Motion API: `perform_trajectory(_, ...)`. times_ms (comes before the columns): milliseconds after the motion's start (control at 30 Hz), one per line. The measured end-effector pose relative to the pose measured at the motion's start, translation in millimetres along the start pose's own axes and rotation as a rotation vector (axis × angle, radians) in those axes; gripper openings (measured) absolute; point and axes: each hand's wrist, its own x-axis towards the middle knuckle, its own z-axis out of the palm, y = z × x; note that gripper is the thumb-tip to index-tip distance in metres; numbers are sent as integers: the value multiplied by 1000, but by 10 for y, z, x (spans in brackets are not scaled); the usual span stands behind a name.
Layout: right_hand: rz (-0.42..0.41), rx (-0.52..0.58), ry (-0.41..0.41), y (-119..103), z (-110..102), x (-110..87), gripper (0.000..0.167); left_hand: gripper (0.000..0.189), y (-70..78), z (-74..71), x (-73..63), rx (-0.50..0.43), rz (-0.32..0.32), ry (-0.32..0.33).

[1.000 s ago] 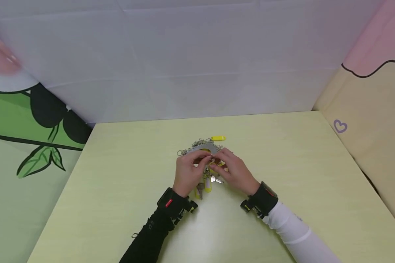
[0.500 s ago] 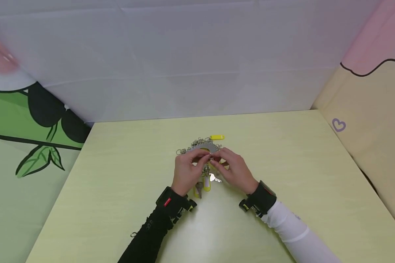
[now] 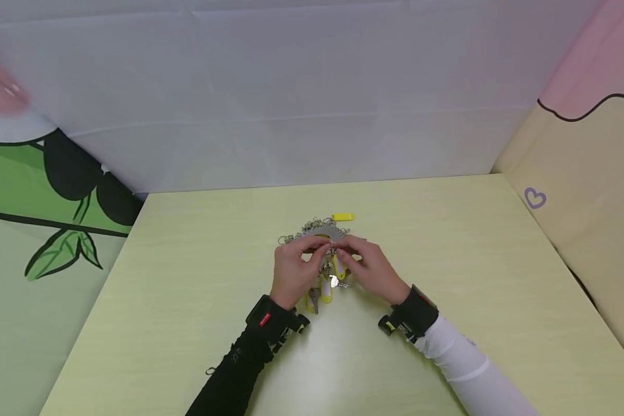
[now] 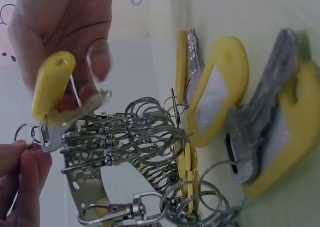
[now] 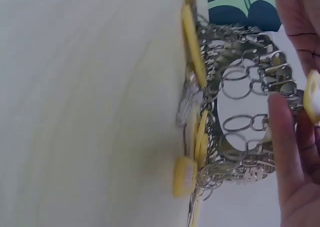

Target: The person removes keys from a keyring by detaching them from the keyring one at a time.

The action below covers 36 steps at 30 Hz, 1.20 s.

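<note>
My left hand [image 3: 297, 271] pinches a small split ring [image 4: 23, 132] between thumb and fingertips. Close against it, my right hand [image 3: 371, 267] has its fingers bent at a silver key [image 4: 87, 106] that hangs with a yellow key tag [image 4: 54, 84]. That tag also shows at the right edge of the right wrist view. Below both hands lies a curved grey metal key holder [image 3: 330, 232], lined with snap hooks [image 4: 100, 142] and split rings [image 5: 239, 122]. My fingers partly cover it in the head view.
Nearer me on the pale table [image 3: 197, 323] lie a dull key [image 3: 314, 297] and a yellow tag [image 3: 326, 290]. Another yellow tag [image 3: 342, 217] lies beyond the holder. A white backdrop [image 3: 312, 104] stands behind the table.
The yellow tag at my right fingertips has swung down and shows more of its face. My fingers have shifted slightly at the ring, and the holder stays in place.
</note>
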Motion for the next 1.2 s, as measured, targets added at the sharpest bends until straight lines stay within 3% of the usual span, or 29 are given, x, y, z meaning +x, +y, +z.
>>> perform_trajectory(167, 52, 24, 4, -34, -23, 2, 25, 7, 13, 4, -2, 34, 13, 17)
perform_trajectory(467, 188, 317, -101, -18, -138, 15, 24, 8, 14, 19, -10, 73, 62, 18)
perform_trajectory(700, 277, 372, -91, 4, -155, 20, 26, 7, 18, 20, -2, 69, 81, -4)
perform_trajectory(867, 345, 479, -138, -29, -159, 7, 29, 8, 24, 22, -1, 75, 71, -7)
perform_trajectory(933, 324, 463, -147, -34, -152, 2, 30, 8, 27, 22, -3, 79, 71, -8)
perform_trajectory(1100, 248, 275, -98, -67, -142, -3, 26, 8, 25, 16, -5, 81, 70, -9)
perform_trajectory(1200, 248, 282, -84, -77, -155, 0, 26, 8, 8, 19, 6, 71, 70, 5)
